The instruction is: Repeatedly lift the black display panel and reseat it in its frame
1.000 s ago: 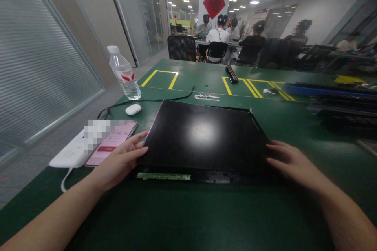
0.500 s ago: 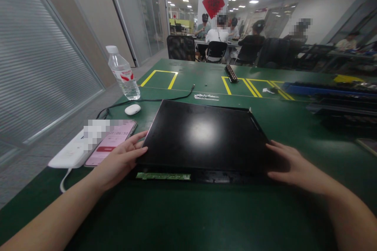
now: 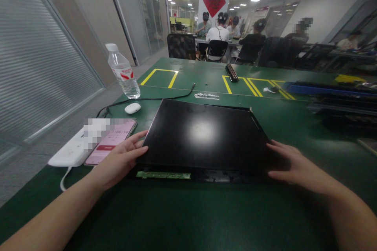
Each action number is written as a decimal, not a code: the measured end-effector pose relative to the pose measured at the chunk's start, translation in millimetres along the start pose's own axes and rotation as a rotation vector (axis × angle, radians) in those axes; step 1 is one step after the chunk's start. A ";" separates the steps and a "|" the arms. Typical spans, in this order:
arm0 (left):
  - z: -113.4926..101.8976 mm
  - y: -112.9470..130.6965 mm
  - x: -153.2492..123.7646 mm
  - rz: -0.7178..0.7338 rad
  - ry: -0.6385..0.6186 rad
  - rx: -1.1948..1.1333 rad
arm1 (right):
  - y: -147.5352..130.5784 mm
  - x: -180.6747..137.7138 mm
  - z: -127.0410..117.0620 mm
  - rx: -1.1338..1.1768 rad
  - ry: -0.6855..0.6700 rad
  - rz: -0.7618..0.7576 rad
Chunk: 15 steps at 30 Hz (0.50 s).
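A flat black display panel [image 3: 206,135] lies on the green table in front of me, with a glare spot at its middle. Along its near edge shows a strip of green circuit board [image 3: 163,175]. My left hand [image 3: 122,159] grips the panel's left edge, thumb on top and the other fingers at the side. At the opposite edge my right hand [image 3: 287,162] holds on, its fingertips against the near right corner; part of that hand is in shadow. Beneath the panel a thin dark layer sticks out at the far right, and I cannot tell what it is.
Left of the panel are a phone [image 3: 110,145], a white power bank [image 3: 75,147], a white earbud case [image 3: 132,108], a black cable [image 3: 153,99] and a water bottle [image 3: 123,72]. Dark and blue strips [image 3: 330,90] are stacked at right. Farther off, several people sit at a table.
Hands and panel keep their places. The whole view has shifted very slightly.
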State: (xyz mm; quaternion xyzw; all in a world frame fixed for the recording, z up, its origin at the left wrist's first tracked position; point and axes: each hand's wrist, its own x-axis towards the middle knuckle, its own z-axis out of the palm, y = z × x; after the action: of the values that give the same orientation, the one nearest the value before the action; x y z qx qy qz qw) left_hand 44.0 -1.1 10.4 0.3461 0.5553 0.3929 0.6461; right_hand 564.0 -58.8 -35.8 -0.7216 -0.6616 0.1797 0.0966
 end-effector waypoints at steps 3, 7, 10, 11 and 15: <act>0.0 -0.6 1.1 0.009 0.007 -0.008 | 3.9 -0.2 2.2 0.024 0.032 -0.021; -6.5 -5.8 4.9 0.037 -0.031 0.007 | 4.0 2.3 3.9 0.113 0.073 0.013; -10.1 -8.4 5.7 0.066 -0.037 0.033 | 2.3 7.7 4.9 0.174 0.122 0.057; -10.3 -8.4 5.2 0.082 -0.033 0.045 | 2.1 9.6 5.4 0.192 0.138 0.068; -9.3 -6.5 3.5 0.206 -0.013 0.127 | 4.1 14.3 6.4 0.283 0.159 0.106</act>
State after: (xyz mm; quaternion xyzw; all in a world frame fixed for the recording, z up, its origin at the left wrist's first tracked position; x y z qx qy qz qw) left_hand 35.8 -0.8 1.7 0.4442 0.5365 0.4190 0.5825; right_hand 566.1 -45.7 -45.1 -0.7467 -0.5810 0.2180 0.2397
